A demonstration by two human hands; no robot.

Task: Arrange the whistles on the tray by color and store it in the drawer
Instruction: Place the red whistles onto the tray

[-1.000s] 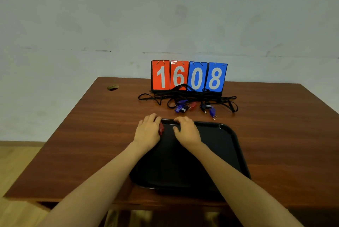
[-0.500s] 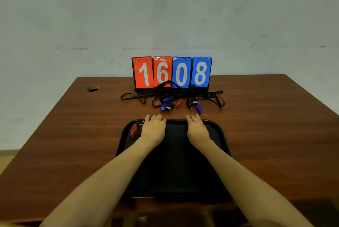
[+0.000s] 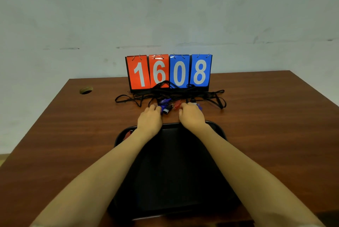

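Note:
A black tray (image 3: 216, 127) lies on the wooden table in front of me. One red whistle (image 3: 128, 133) rests in its far left corner, partly hidden by my left forearm. Beyond the tray, blue whistles (image 3: 165, 105) and a red whistle (image 3: 177, 105) lie in a tangle of black lanyards (image 3: 218, 98). My left hand (image 3: 149, 118) reaches to the blue whistles, fingertips touching them. My right hand (image 3: 191, 116) rests on the pile beside the red whistle, fingers curled, covering another blue whistle (image 3: 200, 107). Whether either hand grips anything is hidden.
A flip scoreboard (image 3: 168, 72) reading 1608 stands behind the lanyards near the table's far edge. A round cable hole (image 3: 85, 90) sits in the far left of the table (image 3: 275, 126). A pale wall rises behind.
Both hands have moved forward off the tray's far rim to the whistle pile. The red whistle stays in the tray's far left corner.

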